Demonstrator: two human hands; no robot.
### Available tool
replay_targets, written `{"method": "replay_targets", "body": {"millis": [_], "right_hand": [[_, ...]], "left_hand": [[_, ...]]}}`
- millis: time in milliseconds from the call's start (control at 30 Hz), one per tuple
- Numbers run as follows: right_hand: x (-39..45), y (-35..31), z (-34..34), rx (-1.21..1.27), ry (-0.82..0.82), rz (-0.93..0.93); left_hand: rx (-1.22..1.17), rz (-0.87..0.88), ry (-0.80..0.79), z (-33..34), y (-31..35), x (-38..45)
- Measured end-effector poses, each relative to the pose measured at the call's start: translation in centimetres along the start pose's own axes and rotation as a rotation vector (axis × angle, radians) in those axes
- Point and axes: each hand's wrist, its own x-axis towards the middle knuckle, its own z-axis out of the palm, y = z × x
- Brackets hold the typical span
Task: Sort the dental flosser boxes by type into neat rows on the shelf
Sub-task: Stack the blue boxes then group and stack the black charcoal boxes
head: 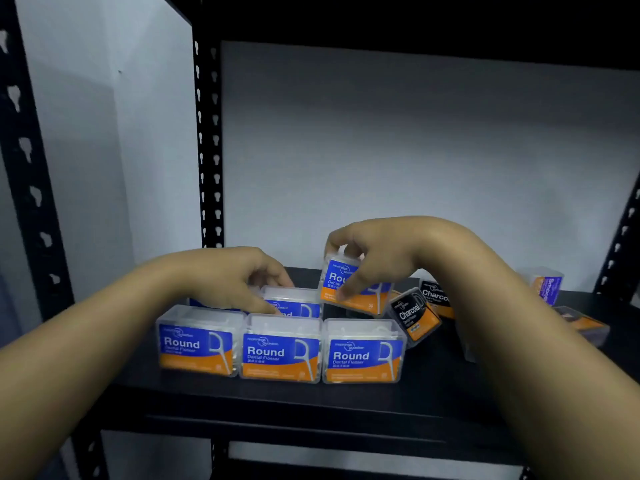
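Note:
Three clear boxes with blue and orange "Round" labels stand side by side at the front of the black shelf [277,396]: left [197,342], middle [280,351], right [363,355]. Behind them stands another Round box [294,303], and my left hand [239,282] rests on it with fingers curled over its top. My right hand [374,254] grips a further Round box [349,289] from above, tilted and lifted above the shelf. Two black "Charcoal" boxes lie to the right, one tilted [414,317], one behind [436,299]. A purple "Smooth" box [547,285] stands far right.
Black perforated uprights [207,150] frame the shelf bay, with one more at the right edge [623,244]. A white wall sits behind. Another box [585,323] lies flat at the far right, partly hidden by my right forearm.

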Motion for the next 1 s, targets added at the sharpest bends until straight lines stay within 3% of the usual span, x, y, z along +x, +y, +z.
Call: {"method": "replay_targets", "body": {"millis": [333, 533, 1000], "right_hand": [[0.9, -0.7, 0.3, -0.083, -0.106, 0.142], [2.1, -1.1, 1.1, -0.119, -0.169, 0.167], [2.8, -0.8, 3.2, -0.042, -0.227, 0.117]], "left_hand": [[-0.097, -0.055, 0.140, -1.5, -0.8, -1.0], [-0.103, -0.072, 0.020, -0.9, -1.0, -0.9], [-0.124, -0.067, 0.031, -0.8, -2.1, -0.8]]}}
